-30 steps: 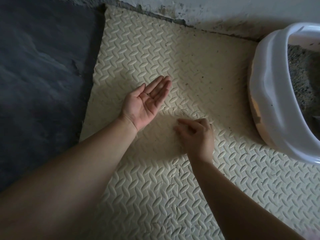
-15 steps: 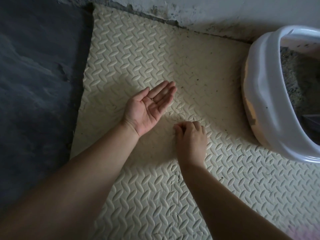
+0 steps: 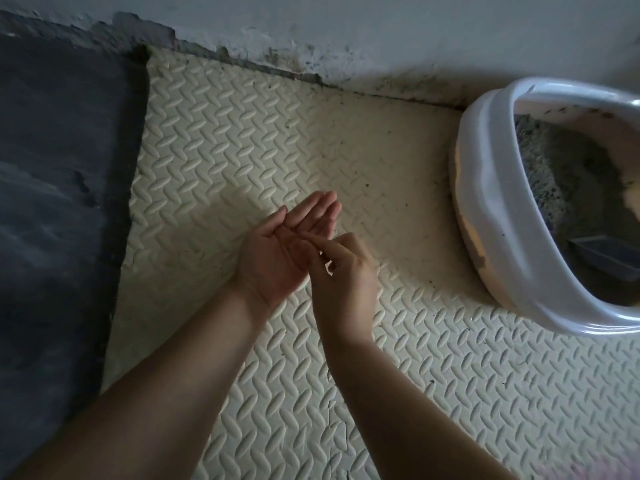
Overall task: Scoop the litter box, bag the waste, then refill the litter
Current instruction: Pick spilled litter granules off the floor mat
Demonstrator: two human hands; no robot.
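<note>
**Hand state.** Your left hand (image 3: 277,258) lies palm up over the foam mat (image 3: 225,150), fingers straight and slightly cupped; its grip is apart and carries nothing large enough to make out. Your right hand (image 3: 349,289) is just beside it, knuckles up, with the fingertips drawn together in a pinch over the left palm. Nothing can be made out between them; a stray grain would be too small to tell.

**Location of the work.** The litter box (image 3: 495,209) stands on the mat to the right of both hands and slightly further away, close against the wall (image 3: 346,26). The grey litter (image 3: 561,168) is inside it. A dark scoop (image 3: 613,258) rests on the litter towards the near end and is partly cut off by the frame.

**Governing relation.** The right hand is the nearer one to the box. The visible box wall runs from the room wall back towards you, so you would probably reach over its rim from the left. The box's full long axis cannot be told, because the frame cuts it off.

**Clearance.** Bare mat separates your hands from the box. The left edge of the mat meets dark floor (image 3: 52,220), well apart from the hands.
</note>
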